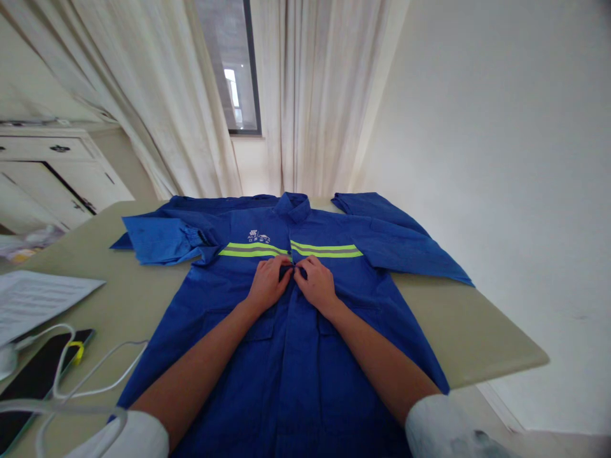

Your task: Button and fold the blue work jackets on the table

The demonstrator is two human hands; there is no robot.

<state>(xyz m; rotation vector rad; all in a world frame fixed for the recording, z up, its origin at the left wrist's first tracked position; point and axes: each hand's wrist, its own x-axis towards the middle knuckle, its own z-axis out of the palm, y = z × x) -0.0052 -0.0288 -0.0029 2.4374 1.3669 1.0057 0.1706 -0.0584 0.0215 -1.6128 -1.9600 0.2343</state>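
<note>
A blue work jacket [286, 356] with yellow-green reflective stripes across the chest lies flat, front up, on a beige table [458, 324]. Its collar points away from me and both sleeves are spread sideways. My left hand [268, 284] and my right hand [314, 282] meet at the jacket's front placket just below the stripes. Both hands have their fingers curled and pinched on the fabric edges at the centre opening. What sits between the fingertips is too small to make out.
At the left of the table lie printed papers [38, 299], a dark phone [42, 372] and a looping white cable [95, 375]. A white cabinet [57, 172] stands at the far left. Curtains [305, 95] and a window are behind the table. The table's right edge drops off near a white wall.
</note>
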